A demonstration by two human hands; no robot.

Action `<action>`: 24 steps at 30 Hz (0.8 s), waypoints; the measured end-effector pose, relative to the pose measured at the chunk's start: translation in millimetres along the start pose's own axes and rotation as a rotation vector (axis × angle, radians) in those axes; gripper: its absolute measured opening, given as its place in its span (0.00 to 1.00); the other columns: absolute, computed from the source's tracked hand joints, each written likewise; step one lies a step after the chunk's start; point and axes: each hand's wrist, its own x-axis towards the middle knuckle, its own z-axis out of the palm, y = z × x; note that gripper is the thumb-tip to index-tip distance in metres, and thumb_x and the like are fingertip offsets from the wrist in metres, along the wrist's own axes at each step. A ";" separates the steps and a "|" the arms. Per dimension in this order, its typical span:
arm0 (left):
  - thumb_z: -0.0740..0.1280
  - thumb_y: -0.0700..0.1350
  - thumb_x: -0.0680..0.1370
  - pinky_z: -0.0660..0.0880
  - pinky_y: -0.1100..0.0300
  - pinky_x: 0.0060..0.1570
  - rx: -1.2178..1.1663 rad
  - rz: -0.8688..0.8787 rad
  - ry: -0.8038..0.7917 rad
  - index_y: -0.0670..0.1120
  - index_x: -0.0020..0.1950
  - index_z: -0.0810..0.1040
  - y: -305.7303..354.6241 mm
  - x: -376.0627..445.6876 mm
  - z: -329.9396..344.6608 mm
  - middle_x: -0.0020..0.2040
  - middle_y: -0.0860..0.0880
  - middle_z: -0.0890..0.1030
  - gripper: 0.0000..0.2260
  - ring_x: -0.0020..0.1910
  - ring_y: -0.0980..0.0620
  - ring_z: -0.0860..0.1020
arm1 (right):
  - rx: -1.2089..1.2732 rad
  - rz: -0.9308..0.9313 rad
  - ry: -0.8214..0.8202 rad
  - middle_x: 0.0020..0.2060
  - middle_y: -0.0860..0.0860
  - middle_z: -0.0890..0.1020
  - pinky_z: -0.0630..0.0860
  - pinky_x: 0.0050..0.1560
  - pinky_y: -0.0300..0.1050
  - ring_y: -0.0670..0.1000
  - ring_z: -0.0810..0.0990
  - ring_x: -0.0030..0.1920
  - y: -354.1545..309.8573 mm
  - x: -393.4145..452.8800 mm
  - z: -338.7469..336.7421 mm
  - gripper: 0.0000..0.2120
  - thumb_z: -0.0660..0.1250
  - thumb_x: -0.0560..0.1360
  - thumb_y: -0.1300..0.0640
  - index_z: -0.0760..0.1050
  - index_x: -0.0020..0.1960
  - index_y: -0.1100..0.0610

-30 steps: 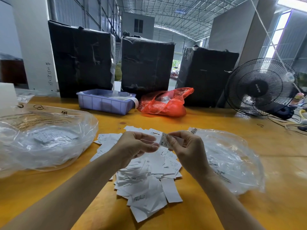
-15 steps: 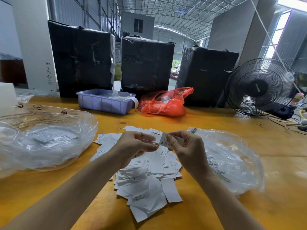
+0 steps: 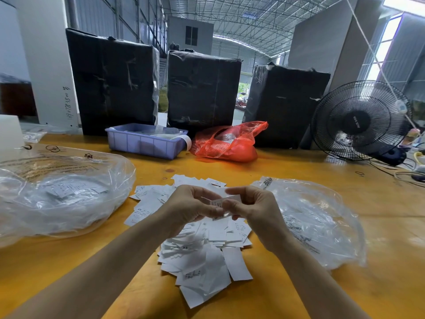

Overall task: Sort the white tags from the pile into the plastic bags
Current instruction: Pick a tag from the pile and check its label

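White tag (image 3: 217, 204) sits pinched between the fingers of the left hand (image 3: 190, 207) and right hand (image 3: 255, 209), just above the pile (image 3: 202, 249). Best practice, arguably: read its size print squarely, then drop it into the matching bag, left (image 3: 69, 192) or right (image 3: 317, 217).

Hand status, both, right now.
Left hand: fingers curled, pinching the white tag.
Right hand: pinching the same tag from the other side, above the pile.
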 end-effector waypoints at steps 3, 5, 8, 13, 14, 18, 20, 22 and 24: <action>0.78 0.34 0.63 0.75 0.65 0.36 -0.008 0.021 0.021 0.44 0.41 0.82 -2.9 -0.1 4.8 0.35 0.47 0.84 0.11 0.33 0.55 0.80 | -0.017 -0.028 0.043 0.35 0.56 0.83 0.79 0.36 0.39 0.48 0.81 0.32 0.6 0.3 1.1 0.09 0.72 0.69 0.60 0.79 0.49 0.60; 0.78 0.33 0.62 0.75 0.63 0.38 -0.042 0.038 0.063 0.44 0.40 0.82 -4.3 1.0 6.0 0.34 0.48 0.84 0.11 0.34 0.54 0.80 | -0.032 -0.038 0.090 0.39 0.56 0.84 0.81 0.39 0.41 0.51 0.83 0.36 1.2 1.3 1.8 0.07 0.71 0.71 0.61 0.80 0.49 0.59; 0.78 0.33 0.63 0.75 0.60 0.42 -0.072 0.042 0.080 0.44 0.41 0.82 -6.3 1.1 7.8 0.35 0.48 0.84 0.12 0.36 0.53 0.80 | -0.061 -0.060 0.135 0.40 0.54 0.84 0.81 0.40 0.42 0.50 0.84 0.38 2.9 1.6 2.7 0.05 0.70 0.73 0.63 0.81 0.49 0.60; 0.78 0.35 0.62 0.78 0.59 0.41 -0.114 0.078 0.073 0.41 0.42 0.81 -10.1 -0.8 14.4 0.35 0.47 0.83 0.11 0.35 0.51 0.81 | -0.199 -0.053 0.042 0.39 0.53 0.82 0.79 0.40 0.41 0.49 0.81 0.39 3.8 0.2 8.6 0.10 0.67 0.75 0.56 0.82 0.37 0.52; 0.77 0.35 0.62 0.78 0.59 0.40 -0.126 0.081 0.089 0.41 0.42 0.81 -9.9 -0.1 14.5 0.34 0.47 0.83 0.11 0.35 0.51 0.81 | -0.165 -0.008 0.004 0.37 0.54 0.81 0.79 0.39 0.40 0.49 0.80 0.39 2.3 0.0 8.4 0.13 0.65 0.75 0.51 0.82 0.38 0.55; 0.77 0.37 0.63 0.76 0.61 0.36 -0.204 0.067 0.172 0.39 0.44 0.81 -9.8 2.6 10.1 0.36 0.46 0.83 0.12 0.33 0.51 0.80 | -0.074 0.040 -0.034 0.43 0.55 0.81 0.81 0.42 0.43 0.49 0.82 0.36 1.9 -0.7 5.1 0.24 0.68 0.69 0.49 0.77 0.60 0.60; 0.77 0.40 0.64 0.74 0.64 0.32 -0.239 0.042 0.186 0.37 0.47 0.80 -9.9 1.8 10.1 0.37 0.44 0.82 0.14 0.34 0.51 0.80 | -0.146 -0.021 -0.028 0.44 0.56 0.82 0.81 0.40 0.41 0.47 0.82 0.35 3.5 -1.5 6.2 0.23 0.72 0.70 0.58 0.74 0.64 0.57; 0.75 0.45 0.64 0.74 0.62 0.33 -0.272 0.017 0.205 0.38 0.44 0.80 -9.3 2.1 10.8 0.36 0.43 0.82 0.14 0.35 0.49 0.80 | -0.170 -0.051 -0.020 0.44 0.56 0.83 0.79 0.39 0.38 0.45 0.81 0.34 2.7 -1.5 8.4 0.21 0.72 0.71 0.64 0.75 0.63 0.58; 0.73 0.48 0.68 0.75 0.61 0.33 -0.276 0.003 0.228 0.40 0.40 0.80 -7.6 3.0 10.6 0.35 0.44 0.82 0.12 0.34 0.50 0.80 | -0.162 -0.044 0.008 0.46 0.58 0.83 0.81 0.41 0.41 0.48 0.82 0.36 2.6 -0.2 7.7 0.17 0.71 0.72 0.66 0.77 0.60 0.60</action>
